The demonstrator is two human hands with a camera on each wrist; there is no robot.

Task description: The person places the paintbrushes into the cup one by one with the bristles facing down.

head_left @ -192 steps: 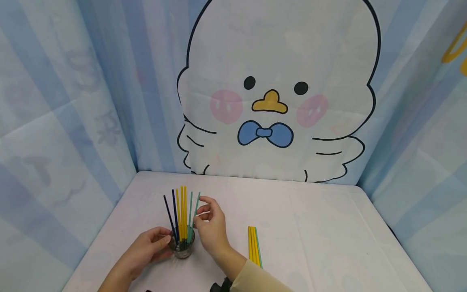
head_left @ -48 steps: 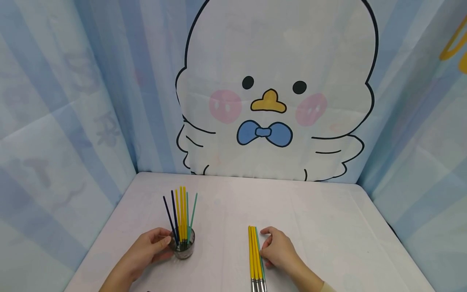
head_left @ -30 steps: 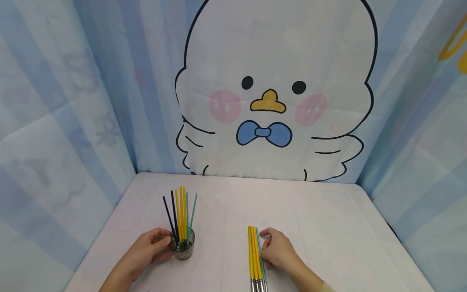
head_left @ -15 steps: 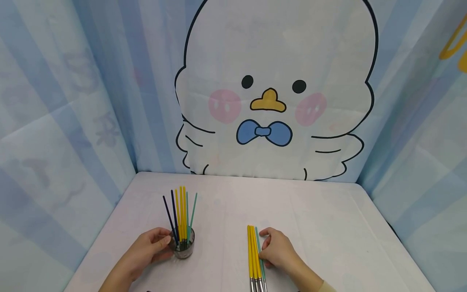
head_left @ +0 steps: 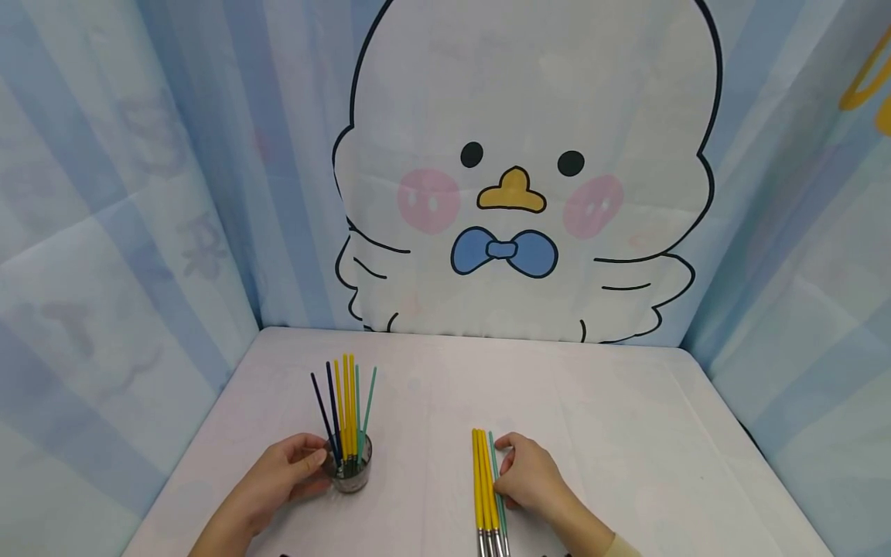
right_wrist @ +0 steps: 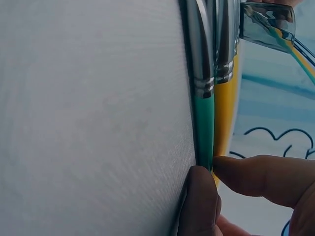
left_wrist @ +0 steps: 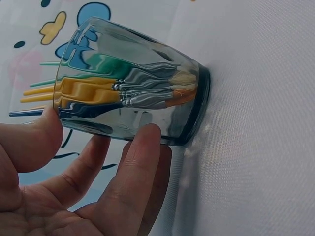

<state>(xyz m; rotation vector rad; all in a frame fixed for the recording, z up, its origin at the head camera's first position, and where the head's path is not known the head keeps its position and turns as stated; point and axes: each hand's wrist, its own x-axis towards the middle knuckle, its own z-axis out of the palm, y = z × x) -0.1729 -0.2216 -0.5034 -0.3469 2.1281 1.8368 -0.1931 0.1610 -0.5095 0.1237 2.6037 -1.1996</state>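
A clear drinking glass (head_left: 351, 486) stands upright at the table's left, with dark blue, yellow and green paintbrushes (head_left: 346, 410) in it, bristles down. My left hand (head_left: 278, 473) holds the glass from its left side, thumb near the rim and fingers along the wall (left_wrist: 189, 133). To the right lies a row of yellow paintbrushes (head_left: 483, 480) with a green paintbrush (head_left: 493, 458) along its right edge. My right hand (head_left: 534, 476) pinches this green paintbrush by the handle (right_wrist: 204, 123); its metal ferrule lies beside another in the right wrist view.
The table (head_left: 612, 433) has a pale cloth cover. Behind it hangs a curtain (head_left: 515, 302) with a cartoon bird, and striped curtains (head_left: 104, 232) close off both sides.
My right hand has gone from a green paintbrush in the glass to the row on the right. Lately the green paintbrush's top end has shifted slightly away from the yellow ones. My left hand stays put.
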